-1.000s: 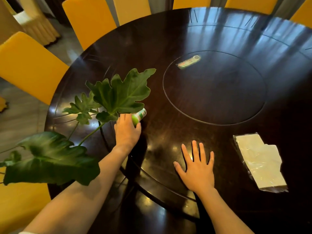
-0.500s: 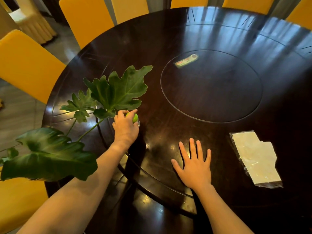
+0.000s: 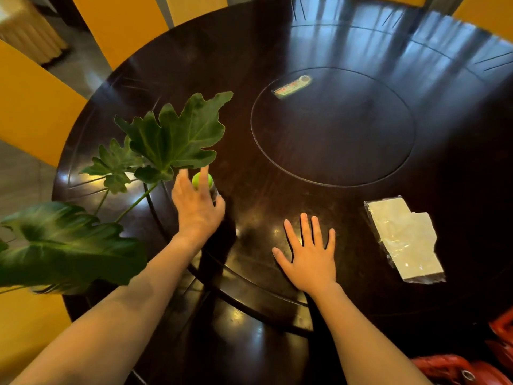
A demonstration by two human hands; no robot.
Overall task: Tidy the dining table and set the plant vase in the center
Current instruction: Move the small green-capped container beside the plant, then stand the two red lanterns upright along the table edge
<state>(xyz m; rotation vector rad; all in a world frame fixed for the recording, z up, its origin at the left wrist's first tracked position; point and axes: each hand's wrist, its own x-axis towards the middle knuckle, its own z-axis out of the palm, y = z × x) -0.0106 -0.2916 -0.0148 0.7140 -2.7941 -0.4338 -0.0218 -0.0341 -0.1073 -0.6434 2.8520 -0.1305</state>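
1. The left hand point(image 3: 197, 207) reaches over the dark round table point(image 3: 277, 45), its fingers spread loosely around a small bottle with a green cap point(image 3: 202, 181); the fingers lie against the cap, but whether they actually grip it cannot be told, as the hand is blurred.
2. The right hand point(image 3: 309, 254) lies flat on the table, palm down, fingers spread, holding nothing.
3. The plant point(image 3: 172, 137) stands at the left edge of the table, its large lobed leaves spreading over the left forearm; its vase is hidden behind the leaves and arm.
4. The inset round turntable point(image 3: 333, 126) in the table's middle carries only a small flat packet point(image 3: 291, 86) near its far-left rim.
5. A clear plastic-wrapped white packet point(image 3: 402, 240) lies right of the right hand, apart from it.
6. Yellow chairs point(image 3: 36, 107) ring the table.
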